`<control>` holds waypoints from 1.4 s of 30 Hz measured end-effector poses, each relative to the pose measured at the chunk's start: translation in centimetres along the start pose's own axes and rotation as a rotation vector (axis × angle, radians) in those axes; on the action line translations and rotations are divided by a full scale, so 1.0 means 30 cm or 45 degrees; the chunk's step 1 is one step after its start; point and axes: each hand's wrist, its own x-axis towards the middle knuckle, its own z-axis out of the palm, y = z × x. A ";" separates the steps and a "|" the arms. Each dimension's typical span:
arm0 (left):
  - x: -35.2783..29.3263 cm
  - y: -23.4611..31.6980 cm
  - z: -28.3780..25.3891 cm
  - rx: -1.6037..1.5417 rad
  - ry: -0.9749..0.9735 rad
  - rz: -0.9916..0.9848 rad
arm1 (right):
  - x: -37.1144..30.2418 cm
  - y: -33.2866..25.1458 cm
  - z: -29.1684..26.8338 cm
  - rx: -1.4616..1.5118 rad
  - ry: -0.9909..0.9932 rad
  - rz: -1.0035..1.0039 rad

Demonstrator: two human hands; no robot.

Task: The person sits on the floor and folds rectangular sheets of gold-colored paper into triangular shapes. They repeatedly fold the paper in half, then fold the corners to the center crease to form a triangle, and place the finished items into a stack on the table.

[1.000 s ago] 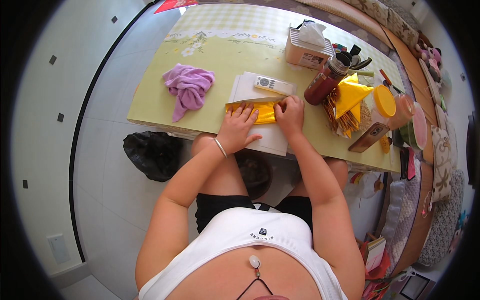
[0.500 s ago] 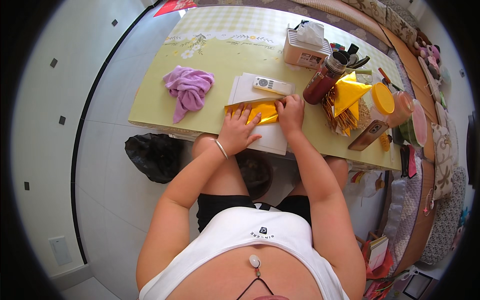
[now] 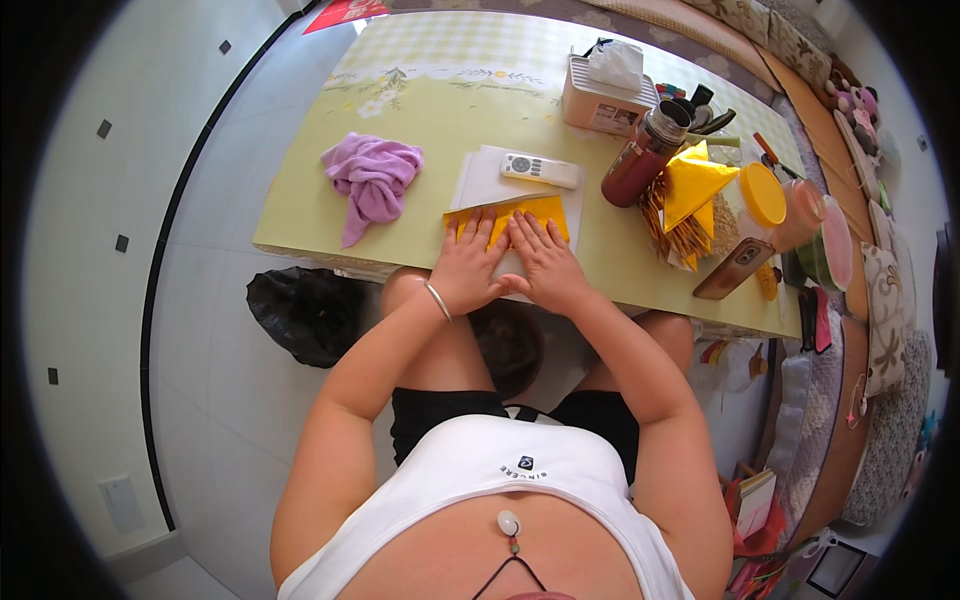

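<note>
1. The fingers of the left hand (image 3: 467, 268) are laid flat and slightly spread on a gold foil sheet (image 3: 548, 208), its left part being covered by them.
2. The fingers of the right hand (image 3: 552, 268) are stretched out flat on the same sheet, held fairly close together; the two thumbs are brought together at the near side, and whether they touch cannot be told.
3. The gold foil sheet is pressed down on a white board (image 3: 482, 172) near the front edge of the table (image 3: 450, 120).
4. A white remote control (image 3: 540, 170) is set on the board, just beyond the foil.
5. A silver bangle (image 3: 438, 300) is worn on the left wrist.
6. To the left, a crumpled lilac cloth (image 3: 372, 178) is laid on the table.
7. To the right, a maroon vacuum flask (image 3: 638, 165) is stood beside a pile of folded gold foil pieces (image 3: 692, 192); nearby, a smartphone (image 3: 735, 268) is held at a tilt and a yellow-lidded jar (image 3: 764, 196) is placed.
8. Farther back, a tissue box (image 3: 607, 98) is seen.
</note>
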 end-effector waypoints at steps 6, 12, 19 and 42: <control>-0.074 -0.088 -0.050 -0.038 -0.247 -0.083 | -0.065 0.124 -0.076 -0.069 -0.142 0.109; 0.047 -0.075 -0.145 0.000 0.019 0.017 | -0.025 0.112 -0.074 -0.308 0.051 0.029; 0.160 0.009 -0.025 0.150 0.291 0.223 | 0.033 0.073 -0.101 -0.356 0.218 -0.016; 0.104 0.104 0.006 -0.648 0.648 -0.518 | 0.070 0.075 -0.073 0.721 0.360 0.534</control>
